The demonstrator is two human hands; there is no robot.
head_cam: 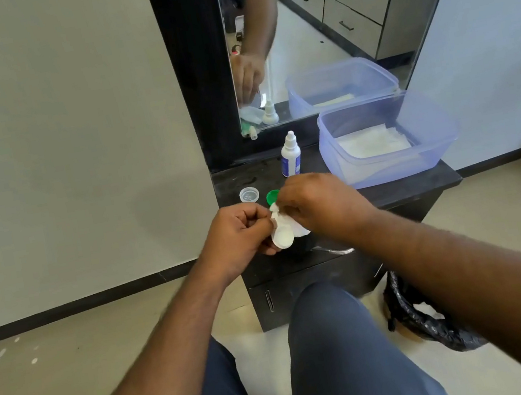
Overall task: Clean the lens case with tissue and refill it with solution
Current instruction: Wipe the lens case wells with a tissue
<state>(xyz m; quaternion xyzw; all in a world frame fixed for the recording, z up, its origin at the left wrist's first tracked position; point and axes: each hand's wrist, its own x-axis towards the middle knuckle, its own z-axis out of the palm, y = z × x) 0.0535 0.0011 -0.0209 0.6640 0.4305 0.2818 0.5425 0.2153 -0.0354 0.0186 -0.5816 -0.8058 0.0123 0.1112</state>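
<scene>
Black vanity top (408, 192) carried solution bottle (290, 156) and tissue tub (381, 141); above its edge, left hand (237, 232) pinched the lens case (281, 233) steady; right hand (316, 203) clamped tissue (297, 227) into one well, apparently wiping.

You get bright, even daylight with soft shadows on the wall (49, 130); the mirror (310, 32) shows mild glare, edges bow outward, and detail stays slightly soft.

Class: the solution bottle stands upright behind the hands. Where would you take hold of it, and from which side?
Take the solution bottle by its straight labelled body, coming from its left. The nozzle top is too narrow for a firm grip, and the plastic tub stands close on its right.
</scene>
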